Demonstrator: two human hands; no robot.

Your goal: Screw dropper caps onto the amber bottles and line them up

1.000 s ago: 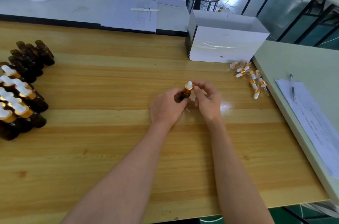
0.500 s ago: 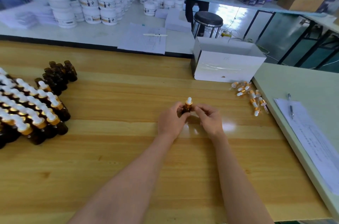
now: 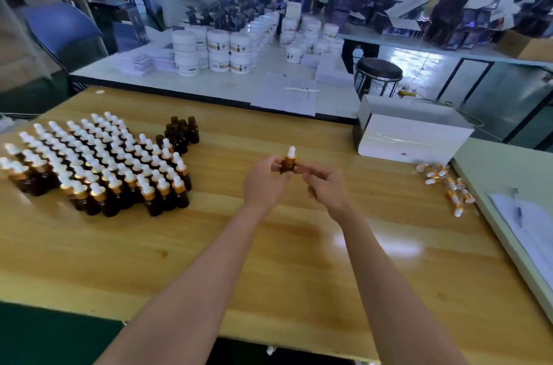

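- While your left hand [image 3: 263, 185] grips the amber bottle [image 3: 288, 166] by its body, fingers curled round it, the bottle is held upright above the wooden table [image 3: 269, 260], near its middle.
- A dropper cap [image 3: 291, 155] sits on the bottle's neck, white bulb uppermost.
- Your right hand [image 3: 329, 189] holds nothing. Its fingers are loosely curled, tips just beside the bottle; contact cannot be confirmed.
- Capped bottles [image 3: 98, 167] stand in packed rows to your left, well apart from both hands.
- Uncapped bottles [image 3: 181, 132] cluster at that block's far right corner.
- Loose dropper caps [image 3: 446, 185] lie scattered to your right, near an open white box [image 3: 413, 140].
- A pen [image 3: 517, 209] rests on papers [image 3: 532, 227] on the adjoining pale table [image 3: 493, 167].
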